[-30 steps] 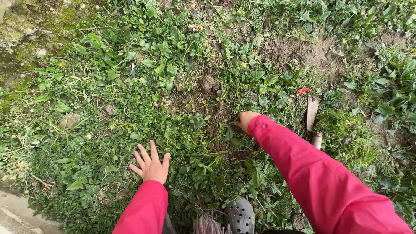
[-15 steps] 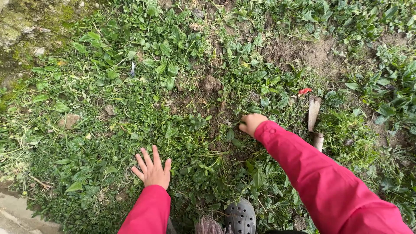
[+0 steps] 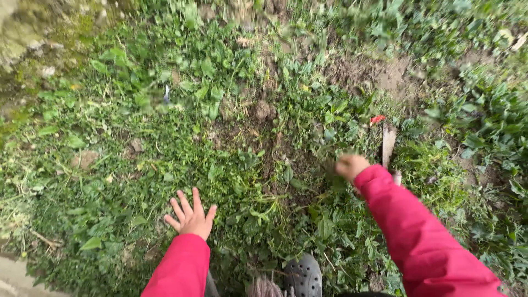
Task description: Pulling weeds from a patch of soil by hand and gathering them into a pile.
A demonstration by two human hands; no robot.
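While you crouch over the green patch, this is how things sit:

Left hand: your left hand point(image 3: 191, 217) is low and left of the middle. Its fingers are spread apart and it holds nothing. It presses flat on the weeds point(image 3: 165, 143), most likely to keep you steady as you lean.

Right hand: your right hand point(image 3: 350, 165) is right of the middle, and it is blurry. It looks bunched into a fist, but you cannot tell if it has a plant inside or nothing at all.

Weeds: small leafy plants fill most of the frame, thickest on the left side and just in front of your left hand. Your right hand is right at the edge of them, beside the bare soil point(image 3: 286, 159) in the middle.

Soil: the brown dirt runs up the middle and to the upper right, where it is loose and lumpy. A clod point(image 3: 263, 110) sits above the middle.

Tool: a flat brown blade point(image 3: 388, 144) stands in the ground just right of your right hand, not touching it, close enough to grab. A little red bit point(image 3: 377, 119) lies just above it.

Shoe: a grey shoe point(image 3: 303, 276) with holes is at the bottom edge, between your two pink sleeves point(image 3: 423, 242), so your foot is planted right under you.

Stone: a mossy stone point(image 3: 22, 33) is in the upper left corner, well apart from both hands.
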